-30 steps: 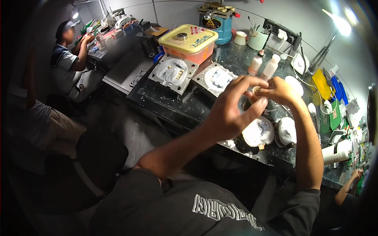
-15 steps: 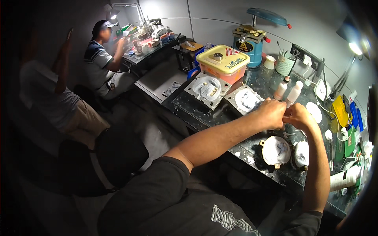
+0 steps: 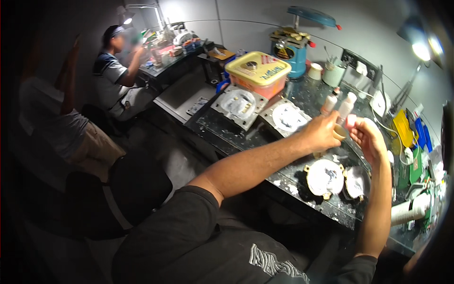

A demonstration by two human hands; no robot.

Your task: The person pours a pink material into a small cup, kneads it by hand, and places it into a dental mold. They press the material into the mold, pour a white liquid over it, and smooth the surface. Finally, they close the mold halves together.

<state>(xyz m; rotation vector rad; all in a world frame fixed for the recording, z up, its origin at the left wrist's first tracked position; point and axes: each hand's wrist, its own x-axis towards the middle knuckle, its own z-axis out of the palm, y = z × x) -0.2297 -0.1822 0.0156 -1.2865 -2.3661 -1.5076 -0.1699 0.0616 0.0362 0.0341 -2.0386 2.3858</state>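
Note:
Above the bench my left hand [image 3: 322, 132] is closed around a small tan, rounded cup-like piece [image 3: 339, 132]. Just to its right, my right hand [image 3: 369, 135] pinches a small pink piece [image 3: 351, 121] between thumb and fingertips, its other fingers curled. The two pieces are close together; whether they touch I cannot tell. Nearer to me on the bench lie two round metal mould halves, one filled with white plaster [image 3: 325, 178], the other tilted beside it [image 3: 357, 181]. Two squeeze bottles, one with a dark tip [image 3: 330, 101] and one with a white cap [image 3: 347, 105], stand behind my hands.
Two square metal mould plates [image 3: 238, 107] [image 3: 286, 117] lie on the black bench, left of my hands. Behind them are a pink tub with a yellow lid [image 3: 257, 71] and a blue machine [image 3: 295, 59]. A lamp [image 3: 421, 50] shines at right; a white bottle [image 3: 411, 211] lies below it. Two people are at left.
My hands have drawn slightly apart, and the pink and tan pieces now show between them. My right hand has turned, with its fingers more visible. The view has shifted slightly.

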